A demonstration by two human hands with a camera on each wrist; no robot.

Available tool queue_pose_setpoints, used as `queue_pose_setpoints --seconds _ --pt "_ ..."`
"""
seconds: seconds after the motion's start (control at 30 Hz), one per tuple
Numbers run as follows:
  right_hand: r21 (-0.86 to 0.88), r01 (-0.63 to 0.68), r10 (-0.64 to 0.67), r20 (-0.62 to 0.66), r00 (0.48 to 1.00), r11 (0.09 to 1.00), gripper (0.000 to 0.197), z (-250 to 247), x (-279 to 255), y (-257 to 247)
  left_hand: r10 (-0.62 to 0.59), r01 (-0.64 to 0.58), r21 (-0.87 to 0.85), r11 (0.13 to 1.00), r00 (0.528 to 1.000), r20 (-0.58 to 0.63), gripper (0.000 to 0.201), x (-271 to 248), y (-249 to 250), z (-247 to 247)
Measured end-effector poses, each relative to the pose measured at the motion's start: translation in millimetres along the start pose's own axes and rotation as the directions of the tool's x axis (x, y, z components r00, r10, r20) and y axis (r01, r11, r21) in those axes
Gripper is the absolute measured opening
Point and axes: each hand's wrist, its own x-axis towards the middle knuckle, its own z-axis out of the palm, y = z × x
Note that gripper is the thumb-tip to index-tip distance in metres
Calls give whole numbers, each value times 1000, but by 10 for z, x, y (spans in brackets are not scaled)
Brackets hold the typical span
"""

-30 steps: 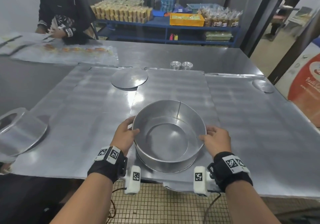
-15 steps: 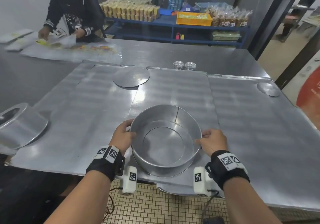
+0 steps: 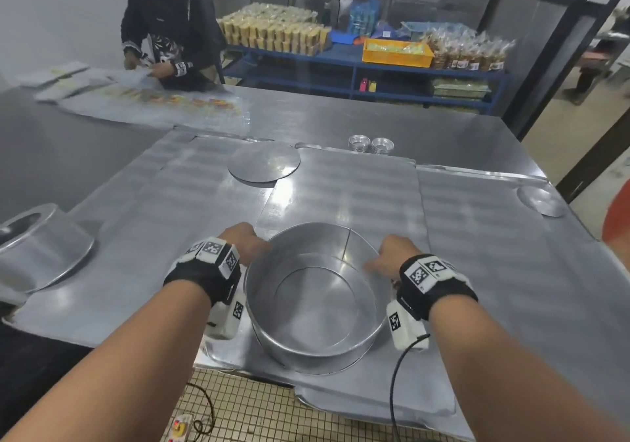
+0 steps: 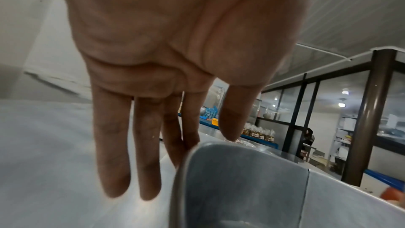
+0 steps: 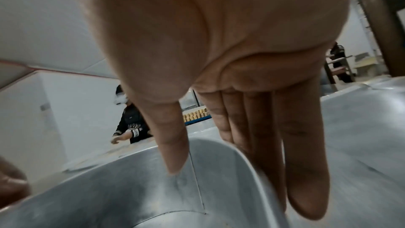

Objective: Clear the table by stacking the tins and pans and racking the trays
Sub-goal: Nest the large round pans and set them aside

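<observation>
Our left hand (image 3: 250, 242) and right hand (image 3: 388, 257) straddle opposite walls of the round pan (image 3: 313, 298), thumbs inside and straight fingers outside. They seem to pinch it, though blur hides the pressure. The pan stands upright on a flat tray (image 3: 341, 196) at the table's (image 3: 460, 134) near edge. This fits lifting it for stacking or setting it down; either way, both grips must stay level.

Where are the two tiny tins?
Head view: the tiny tins sit side by side at the far middle, right of the flat disc.
</observation>
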Motion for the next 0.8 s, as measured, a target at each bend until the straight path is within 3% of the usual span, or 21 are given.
queue_pose_setpoints --seconds 0.13,0.37,0.5,0.63,0.8 --pt "-141 28 -22 45 999 990 37 -138 229 -283 -8 3 69 998 997 73 37 230 154 -201" --pt "-208 50 -33 85 996 977 40 -418 955 -904 12 -15 214 977 1000 15 30 813 272 -787" --pt "-151 52 -42 69 997 987 39 -580 1441 -1377 -20 22 296 955 1000 -11 25 1366 292 -1147" --pt "-85 34 -27 79 996 996 36 -595 2048 -1835 21 -17 379 925 1000 -5 24 2059 239 -1476" --pt "-92 -24 28 43 999 995 28 -464 2916 -2228 25 -35 462 886 999 27 45 3007 103 -1643"
